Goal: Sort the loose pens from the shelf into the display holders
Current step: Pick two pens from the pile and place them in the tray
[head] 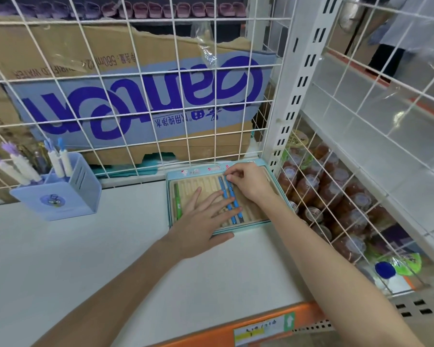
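Pens [229, 196] in tray [193, 172]: right hand [248, 182] pinches one at 12 o'clock; left hand [201, 216] flat, fingers straight. Slot misalignment may roll it.

Shelf [60, 259] open left and front of pen tray [238, 227]. Wire grid [135, 101] blocks the back; wire divider [318, 196] blocks the right. Pen holder [60, 196] sits far left.

Shelf: white top [60, 259], orange front edge [211, 329]
Back: white wire grid [145, 101], cardboard box [135, 96] behind
Right: slotted white upright [298, 78]
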Demonstrator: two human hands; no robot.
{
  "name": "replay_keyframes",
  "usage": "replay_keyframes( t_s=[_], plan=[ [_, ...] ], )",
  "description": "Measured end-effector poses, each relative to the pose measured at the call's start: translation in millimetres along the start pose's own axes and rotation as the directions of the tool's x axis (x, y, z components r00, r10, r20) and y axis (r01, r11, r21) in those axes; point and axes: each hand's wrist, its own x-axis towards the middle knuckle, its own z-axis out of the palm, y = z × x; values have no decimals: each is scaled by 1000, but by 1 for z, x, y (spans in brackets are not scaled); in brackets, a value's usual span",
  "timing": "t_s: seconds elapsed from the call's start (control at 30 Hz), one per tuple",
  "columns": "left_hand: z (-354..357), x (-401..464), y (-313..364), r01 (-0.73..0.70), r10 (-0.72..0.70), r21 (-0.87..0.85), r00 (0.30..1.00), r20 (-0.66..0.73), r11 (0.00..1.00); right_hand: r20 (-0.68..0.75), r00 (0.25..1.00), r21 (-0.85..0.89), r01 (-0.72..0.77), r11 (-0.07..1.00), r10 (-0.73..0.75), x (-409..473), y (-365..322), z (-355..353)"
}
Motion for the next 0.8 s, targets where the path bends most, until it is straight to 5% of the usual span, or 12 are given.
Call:
replay_keyframes(
  t_s=[0.5,0.8],
  plan=[
    [-1,1,1,8,-8,-13,1000,6,1000,-10,999,-70,38,997,-38,2,4,-1],
    [-4,4,0,-50,49,143,999,7,988,-5,998,-119,63,991,-64,5,9,3]
  ],
)
